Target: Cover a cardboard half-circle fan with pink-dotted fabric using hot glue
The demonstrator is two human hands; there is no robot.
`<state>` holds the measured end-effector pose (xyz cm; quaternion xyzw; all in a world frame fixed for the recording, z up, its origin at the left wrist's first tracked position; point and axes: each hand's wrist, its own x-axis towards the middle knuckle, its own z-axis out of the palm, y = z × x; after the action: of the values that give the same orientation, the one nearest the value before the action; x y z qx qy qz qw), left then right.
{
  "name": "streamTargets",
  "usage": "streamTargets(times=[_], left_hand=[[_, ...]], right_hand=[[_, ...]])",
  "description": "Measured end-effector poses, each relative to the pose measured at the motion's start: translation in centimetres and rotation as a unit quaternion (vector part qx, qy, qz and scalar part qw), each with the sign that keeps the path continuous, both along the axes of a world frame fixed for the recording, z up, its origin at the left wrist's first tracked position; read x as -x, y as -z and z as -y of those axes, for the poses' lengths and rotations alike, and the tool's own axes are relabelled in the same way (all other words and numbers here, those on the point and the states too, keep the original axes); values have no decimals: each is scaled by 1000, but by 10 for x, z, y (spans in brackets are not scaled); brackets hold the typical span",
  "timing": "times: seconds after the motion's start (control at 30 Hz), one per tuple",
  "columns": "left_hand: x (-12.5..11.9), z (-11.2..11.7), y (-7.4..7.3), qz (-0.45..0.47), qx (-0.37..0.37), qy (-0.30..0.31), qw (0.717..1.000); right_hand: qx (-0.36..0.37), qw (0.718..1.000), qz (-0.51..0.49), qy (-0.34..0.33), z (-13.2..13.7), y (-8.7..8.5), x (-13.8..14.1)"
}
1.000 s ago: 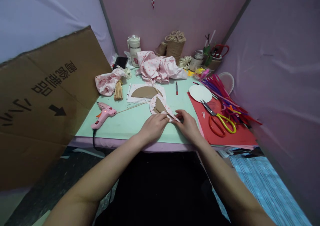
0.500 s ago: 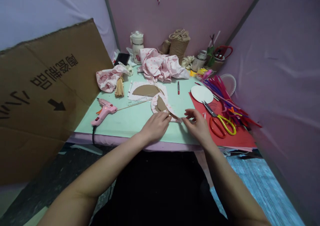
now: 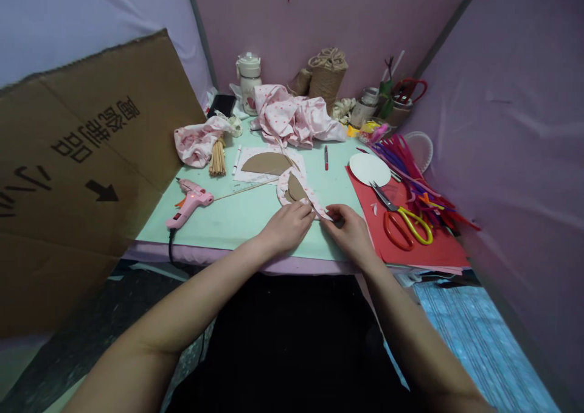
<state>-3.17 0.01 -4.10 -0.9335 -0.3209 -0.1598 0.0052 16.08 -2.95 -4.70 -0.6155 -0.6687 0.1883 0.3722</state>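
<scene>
A cardboard half-circle (image 3: 296, 187) lies near the front of the table, its rim wrapped in pink-dotted white fabric (image 3: 281, 195). My left hand (image 3: 288, 223) presses the lower edge of this piece, its fingers bent together over the fabric. At the pointed right corner, my right hand (image 3: 350, 229) pinches the fabric between thumb and fingers. Beyond them, a second cardboard half-circle (image 3: 267, 163) rests on a flat sheet of the same fabric (image 3: 239, 162). A thin stick (image 3: 246, 188) lies between the glue gun and the wrapped piece. My fingers hide part of the near edge.
Left of my hands is a pink glue gun (image 3: 194, 203), beside a large cardboard sheet (image 3: 104, 157). Scissors (image 3: 396, 212) lie on red paper (image 3: 429, 252) at right. Bundled sticks (image 3: 218, 159), crumpled fabric (image 3: 296, 118), a bottle (image 3: 249, 84) and twine (image 3: 327, 78) stand farther back.
My right hand has moved left and down onto the fabric corner. The fabric strip now lies lower over the cardboard. My left hand still presses the piece, shifted slightly right.
</scene>
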Motion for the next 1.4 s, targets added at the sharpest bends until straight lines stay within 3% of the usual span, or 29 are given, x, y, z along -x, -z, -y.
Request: streamTargets(times=[0.07,0.17,0.3,0.4,0.53,1.0,1.4], left_hand=[[0,0,-1,-4,3,-4,1000],[0,-1,-2,1,6,-6,1000],[-2,-2,-5,20,9,-10,1000],[-4,-3,-5,28,10,-17,999],[-4,-2,-4,29,4,-17,999],[-4,-3,0,41,15,-14,999],[-1,-4,-1,69,27,3,997]], right_hand=[[-14,1000,-2,15,0,-2,2],[-96,994,38,25,5,-6,3],[-149,976,156,-36,15,-8,1],[-143,964,223,-2,19,-7,0],[-138,962,231,53,16,-5,0],[-43,989,137,19,-7,5,4],[-31,987,156,15,-13,6,8]])
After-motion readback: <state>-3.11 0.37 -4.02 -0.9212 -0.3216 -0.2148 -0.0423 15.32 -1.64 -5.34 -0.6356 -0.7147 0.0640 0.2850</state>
